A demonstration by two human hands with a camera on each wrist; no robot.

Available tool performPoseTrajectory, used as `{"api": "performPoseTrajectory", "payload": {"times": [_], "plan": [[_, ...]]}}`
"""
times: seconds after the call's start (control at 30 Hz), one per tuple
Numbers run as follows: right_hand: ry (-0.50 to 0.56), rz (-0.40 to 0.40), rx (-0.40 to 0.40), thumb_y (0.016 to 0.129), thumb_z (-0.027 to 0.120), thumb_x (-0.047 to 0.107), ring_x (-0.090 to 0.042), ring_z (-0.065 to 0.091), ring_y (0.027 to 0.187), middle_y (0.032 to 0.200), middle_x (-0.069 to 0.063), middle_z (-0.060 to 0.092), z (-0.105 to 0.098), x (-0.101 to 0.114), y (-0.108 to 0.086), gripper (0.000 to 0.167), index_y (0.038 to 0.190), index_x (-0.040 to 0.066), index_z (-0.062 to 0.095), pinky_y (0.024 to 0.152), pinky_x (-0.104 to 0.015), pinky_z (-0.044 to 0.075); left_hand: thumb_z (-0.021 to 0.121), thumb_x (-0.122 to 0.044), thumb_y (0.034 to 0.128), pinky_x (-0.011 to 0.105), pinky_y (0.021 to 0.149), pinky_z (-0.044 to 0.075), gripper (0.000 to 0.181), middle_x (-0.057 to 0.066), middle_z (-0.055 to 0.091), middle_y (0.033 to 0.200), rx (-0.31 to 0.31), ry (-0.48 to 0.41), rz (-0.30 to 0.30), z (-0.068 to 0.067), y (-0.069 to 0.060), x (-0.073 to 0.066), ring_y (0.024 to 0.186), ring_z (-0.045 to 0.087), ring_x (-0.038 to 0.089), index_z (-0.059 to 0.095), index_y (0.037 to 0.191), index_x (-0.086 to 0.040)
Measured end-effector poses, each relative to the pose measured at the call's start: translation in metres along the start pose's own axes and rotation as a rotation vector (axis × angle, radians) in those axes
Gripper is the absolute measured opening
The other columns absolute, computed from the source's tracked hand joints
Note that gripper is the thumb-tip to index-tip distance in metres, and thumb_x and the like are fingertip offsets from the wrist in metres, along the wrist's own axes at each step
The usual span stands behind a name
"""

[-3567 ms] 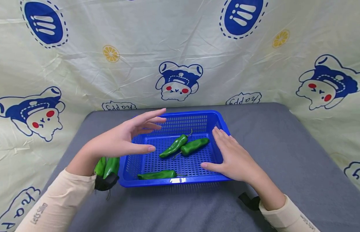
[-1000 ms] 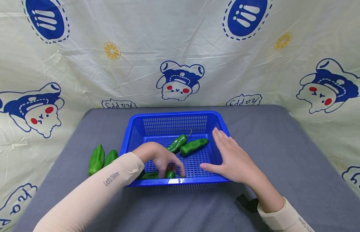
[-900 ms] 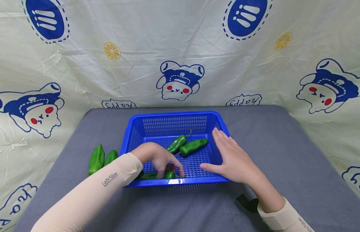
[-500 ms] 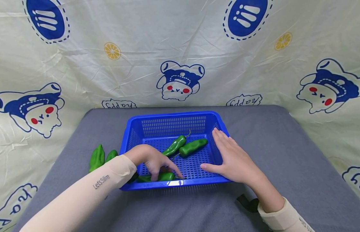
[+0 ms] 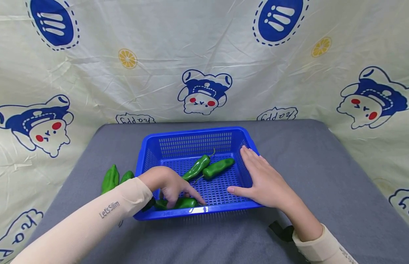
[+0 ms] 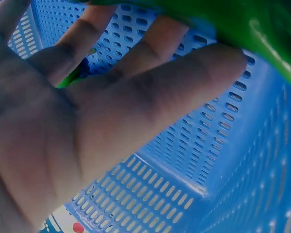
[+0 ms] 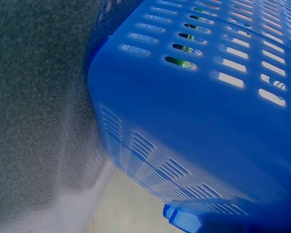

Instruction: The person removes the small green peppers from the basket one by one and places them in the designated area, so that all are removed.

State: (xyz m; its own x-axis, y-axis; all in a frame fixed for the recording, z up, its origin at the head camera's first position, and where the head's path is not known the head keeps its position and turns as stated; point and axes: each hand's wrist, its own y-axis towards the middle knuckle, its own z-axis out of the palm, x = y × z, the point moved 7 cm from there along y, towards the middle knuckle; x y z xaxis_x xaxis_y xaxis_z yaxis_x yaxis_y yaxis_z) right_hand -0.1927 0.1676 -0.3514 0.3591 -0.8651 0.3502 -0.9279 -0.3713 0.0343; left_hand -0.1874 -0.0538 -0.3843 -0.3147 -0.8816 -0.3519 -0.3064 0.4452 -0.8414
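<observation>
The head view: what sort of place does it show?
Perhaps an indoor corner set up for work: a printed curtain hangs behind a grey table, which bears a basket with green peppers.

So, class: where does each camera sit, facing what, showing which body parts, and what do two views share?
Head: on the head, facing forward and down at the basket; left hand, right hand, sleeves show.
Left wrist: on that wrist, facing into the basket; the left hand shows large.
Right wrist: on that wrist, facing the basket's outer wall and cloth; no hand shows.
Shared: head and left wrist both show the left hand and a pepper beside it.
</observation>
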Motion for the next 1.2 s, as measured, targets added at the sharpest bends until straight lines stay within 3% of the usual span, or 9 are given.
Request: {"api": "performPoseTrajectory", "payload": {"times": [0.17,0.4,0.8,1.03,1.2], "plan": [[-0.003,0.006,0.001,0.076,0.059,0.081,-0.034,0.011,0.155,0.168,-0.010,0.010,0.0010,-0.0002,0.0009,0.122,0.160,0.007,0.010,0.123,-0.057,0.015,0.067,0.017,0.0764,0.051,0.088,0.057,0.099,-0.001,0.044,0.150,0.014,-0.051,-0.030,0.0017,-0.0013,0.0022,0.131,0.043,0.019,0.049,0.127,-0.066],[-0.002,0.006,-0.002,0.077,0.061,0.079,-0.033,0.011,0.155,0.168,-0.010,0.009,0.0008,0.0003,0.0016,0.121,0.160,0.007,0.010,0.123,-0.057,0.014,0.068,0.018,0.0748,0.046,0.080,0.060,0.103,0.000,0.045,0.148,0.023,-0.055,-0.049,0.0023,-0.0036,0.0043,0.128,0.048,0.020,0.047,0.129,-0.066],[-0.004,-0.001,-0.002,0.077,0.059,0.081,-0.033,0.011,0.155,0.168,-0.010,0.010,0.0008,-0.0009,0.0021,0.121,0.160,0.007,0.010,0.123,-0.057,0.015,0.074,0.014,0.0746,0.046,0.082,0.060,0.100,0.007,0.044,0.151,0.025,-0.064,-0.090,0.0010,-0.0050,0.0069,0.136,0.045,0.025,0.046,0.133,-0.062],[0.001,-0.003,-0.004,0.077,0.059,0.081,-0.034,0.011,0.155,0.168,-0.010,0.010,0.0004,-0.0005,0.0019,0.121,0.160,0.007,0.010,0.123,-0.057,0.015,0.076,0.010,0.0742,0.046,0.077,0.061,0.094,0.002,0.053,0.127,-0.018,-0.103,-0.056,-0.0038,-0.0067,0.0059,0.119,0.053,0.021,0.047,0.134,-0.057],[0.010,0.000,-0.003,0.078,0.064,0.074,-0.034,0.012,0.154,0.168,-0.010,0.010,-0.0003,-0.0002,0.0015,0.119,0.160,0.007,0.010,0.123,-0.057,0.015,0.076,0.010,0.0741,0.046,0.079,0.060,0.096,0.003,0.053,0.127,-0.010,-0.109,-0.059,-0.0039,-0.0072,0.0068,0.120,0.053,0.020,0.046,0.136,-0.056]]}}
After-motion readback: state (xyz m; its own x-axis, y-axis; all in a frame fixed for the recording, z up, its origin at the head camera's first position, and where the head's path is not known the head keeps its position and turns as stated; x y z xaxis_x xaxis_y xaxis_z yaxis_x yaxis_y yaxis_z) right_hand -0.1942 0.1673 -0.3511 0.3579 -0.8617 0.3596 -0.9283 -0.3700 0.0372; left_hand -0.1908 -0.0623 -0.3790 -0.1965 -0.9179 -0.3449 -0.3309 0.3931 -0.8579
